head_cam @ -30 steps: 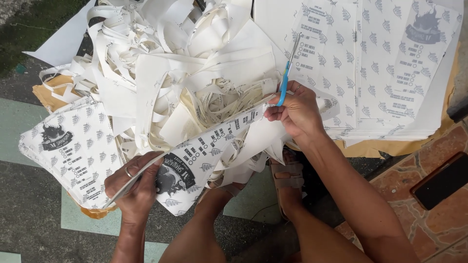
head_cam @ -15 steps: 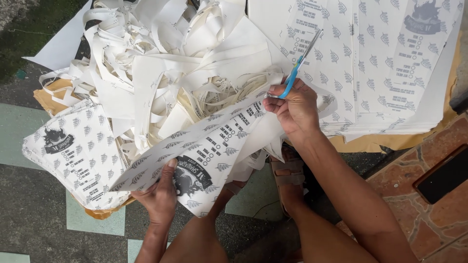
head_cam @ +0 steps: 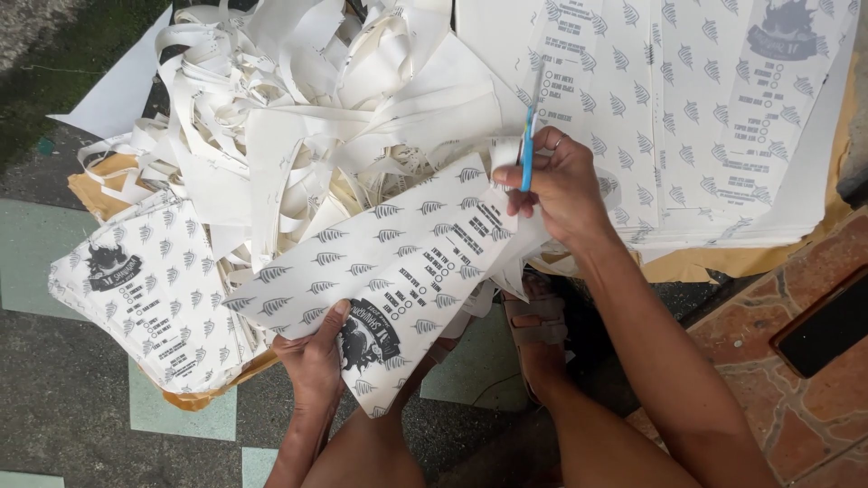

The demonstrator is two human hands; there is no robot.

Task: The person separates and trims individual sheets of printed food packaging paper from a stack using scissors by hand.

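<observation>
Printed paper sheet held and cut with blue scissors

Printed paper sheet [head_cam: 398, 271] stretched slantwise between both hands, above the knees. Left hand [head_cam: 316, 357] closed on its lower edge, thumb on top beside the dark emblem, fingers hidden beneath. Right hand [head_cam: 556, 185] gripping blue-handled scissors [head_cam: 529, 140] at the sheet's upper end, fingers curled through the handles, blades pointing up and away; how far apart the blades stand, impossible to tell. Just behind the sheet, a big tangled heap of white paper offcuts [head_cam: 307, 117]. To the left, a stack of cut printed pieces [head_cam: 154, 289] resting on brown cardboard [head_cam: 99, 185]. To the right, a wide stack of uncut printed sheets [head_cam: 705, 108], also on brown card. Below, grey and pale green floor tiles [head_cam: 54, 262]; reddish tiles at far right with a dark flat object [head_cam: 827, 325] lying on them
</observation>
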